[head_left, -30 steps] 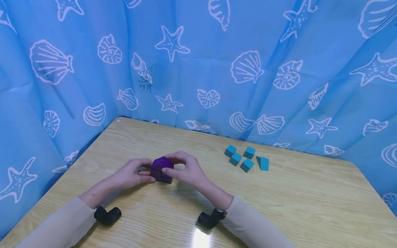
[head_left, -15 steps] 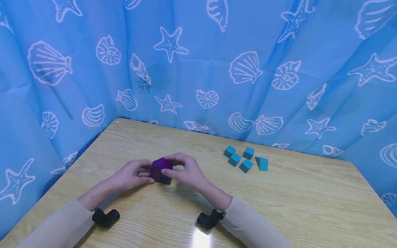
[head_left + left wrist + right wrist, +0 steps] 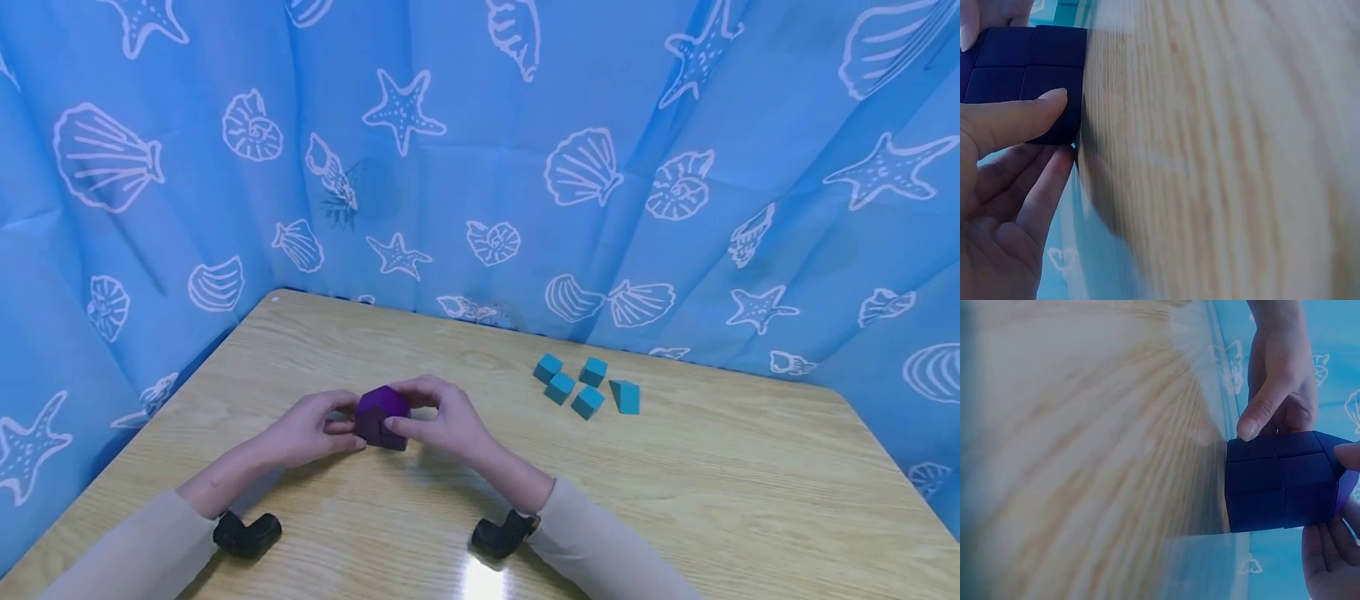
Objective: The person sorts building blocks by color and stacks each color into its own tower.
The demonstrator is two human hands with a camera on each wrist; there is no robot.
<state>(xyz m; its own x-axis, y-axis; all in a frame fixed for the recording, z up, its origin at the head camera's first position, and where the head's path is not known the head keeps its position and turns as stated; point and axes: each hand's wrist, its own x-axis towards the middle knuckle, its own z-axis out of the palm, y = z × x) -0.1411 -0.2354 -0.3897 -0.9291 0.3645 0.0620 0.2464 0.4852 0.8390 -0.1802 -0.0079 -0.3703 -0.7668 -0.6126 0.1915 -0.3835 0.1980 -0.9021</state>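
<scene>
A small stack of purple blocks [image 3: 382, 408] stands on the table, left of its middle. Cubes with visible seams [image 3: 1307, 487] form its lower part, and a slanted wedge-shaped block [image 3: 1330, 450] caps it. My left hand [image 3: 318, 427] pinches the lower cubes from the left; the left wrist view has its thumb [image 3: 1029, 119] across the near face and the fingers behind. From the right, my right hand [image 3: 446, 421] grips the upper part, thumb in front and fingers behind. Its fingertips partly hide the stack's top in the right wrist view.
Right of the stack lie several teal cubes [image 3: 559, 388] and one teal wedge-shaped block [image 3: 626, 397]. A blue curtain [image 3: 480, 167] with shell and starfish prints hangs behind and left of the wooden table [image 3: 712, 475]. Dark wrist devices [image 3: 247, 533] sit below both hands.
The head view has shifted, so table and blocks appear slightly further left and lower. Both hands stay on the purple stack, with little visible movement against it.
</scene>
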